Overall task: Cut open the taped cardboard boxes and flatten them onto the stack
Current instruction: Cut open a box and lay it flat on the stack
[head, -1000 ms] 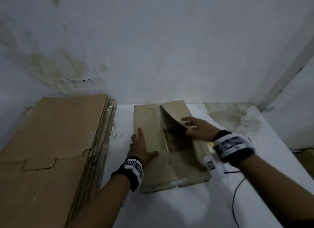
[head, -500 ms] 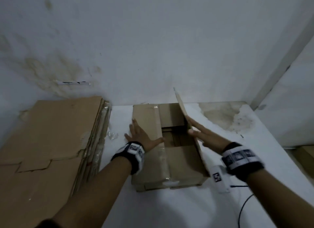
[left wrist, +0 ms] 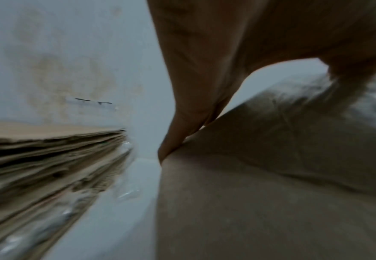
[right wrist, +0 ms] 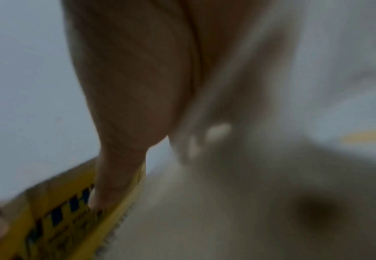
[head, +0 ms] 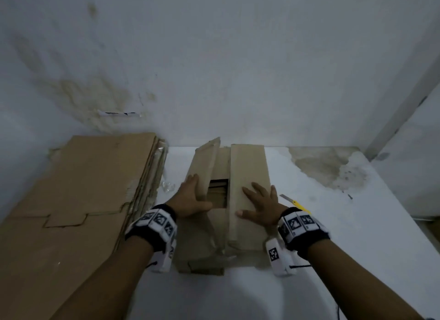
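A brown cardboard box [head: 247, 238] sits mid-table with its top partly open. My left hand [head: 190, 200] lies with straight fingers against the box's left flap [head: 206, 167], which tilts upward, thumb spread toward the opening. My right hand [head: 259, 207] presses flat, fingers spread, on the right flap [head: 247, 167], which lies level. A yellow utility knife [head: 295, 203] lies on the table just right of that hand, held by neither. The stack of flattened cardboard [head: 83, 200] lies to the left. The left wrist view shows fingers [left wrist: 182, 137] touching the box [left wrist: 249, 202]; the right wrist view is blurred.
The white table [head: 238, 296] ends at a stained wall [head: 214, 69] close behind the box. Clear tape scraps [head: 169, 187] lie between stack and box. A stained patch [head: 328, 167] marks the table's far right. A black cable [head: 302, 266] trails from my right wrist.
The right flap, upright half a second ago, now lies flat under my right hand. The left flap has risen from flat to tilted. The knife has come into view.
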